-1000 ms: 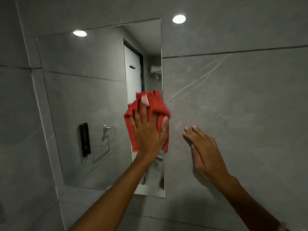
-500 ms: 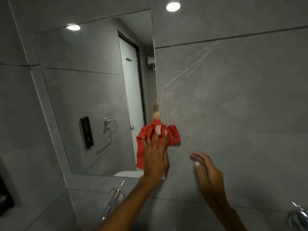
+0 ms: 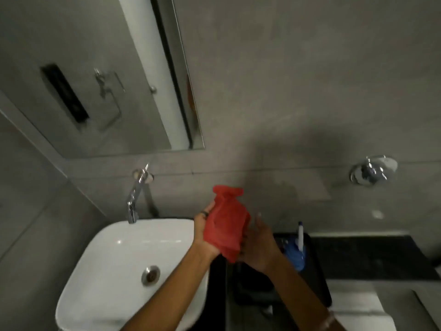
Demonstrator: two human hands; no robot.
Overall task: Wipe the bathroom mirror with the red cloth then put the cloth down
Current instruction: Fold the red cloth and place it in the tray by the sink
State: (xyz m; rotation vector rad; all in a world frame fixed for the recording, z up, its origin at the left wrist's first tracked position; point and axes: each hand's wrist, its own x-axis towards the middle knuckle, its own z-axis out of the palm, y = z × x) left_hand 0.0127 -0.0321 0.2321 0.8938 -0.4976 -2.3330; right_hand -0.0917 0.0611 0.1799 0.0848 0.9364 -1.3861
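Head view:
Red cloth (image 3: pixel 225 224): bunched, held in the air between both hands, right of the white basin (image 3: pixel 114 256), below the mirror (image 3: pixel 100 75).
Left hand (image 3: pixel 202 231): fingers closed on the cloth's left side.
Right hand (image 3: pixel 259 244): cupped against the cloth's right side.
Black tray (image 3: pixel 317 271): beneath the right hand.

Dim, flat light on my feed. Soft shadow on grey wall (image 3: pixel 310 91) above the hands. Glare streak on white sink (image 3: pixel 114 247) rim, glints on tap (image 3: pixel 134 197). Whole frame motion-blurred; wide-angle bend at edges, mirror (image 3: pixel 107 75) leaning.
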